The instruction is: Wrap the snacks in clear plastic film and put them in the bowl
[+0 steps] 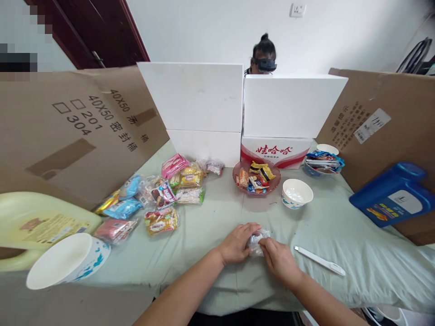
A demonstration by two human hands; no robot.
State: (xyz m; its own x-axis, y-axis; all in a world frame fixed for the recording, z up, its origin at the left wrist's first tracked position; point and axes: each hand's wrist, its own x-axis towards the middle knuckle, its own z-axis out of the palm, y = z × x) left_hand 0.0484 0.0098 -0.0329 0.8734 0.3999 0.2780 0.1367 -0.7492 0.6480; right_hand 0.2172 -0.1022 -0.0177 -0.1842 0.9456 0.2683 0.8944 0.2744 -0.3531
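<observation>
A pale yellow jug (32, 226) is lying at the far left, its end running out past the frame edge, and a white bowl (66, 260) with blue marks is tipping on its side just in front of it. Behind them a cardboard sheet (78, 131) is leaning up as a wall. A scatter of snack packets (152, 199) is spreading over the pale green cloth (340, 231); their print is too small to read.

In the middle, near the front edge, the left hand (236, 243) and the right hand (280, 259) are meeting over a small clear wrapper (258, 238). The wrapper is looking crinkled and see-through, catching the light, and what is inside it is hard to make out. Both hands are pinching it between closed fingertips, the left from its left side, the right from below and to the right, so most of it is sitting hidden behind the fingers. Both forearms are running off the bottom edge.

Further back a reddish glass dish (238, 168) is holding mixed sweets, with a small white bowl (297, 193) just beside it. A white stick-shaped tool (319, 260) is lying on the cloth to the right of the hands, apart from them. A blue jug (394, 194) is resting on its side at the far right. Behind white foam boxes (292, 106) another person's head (264, 56) is showing, the rest being hidden
</observation>
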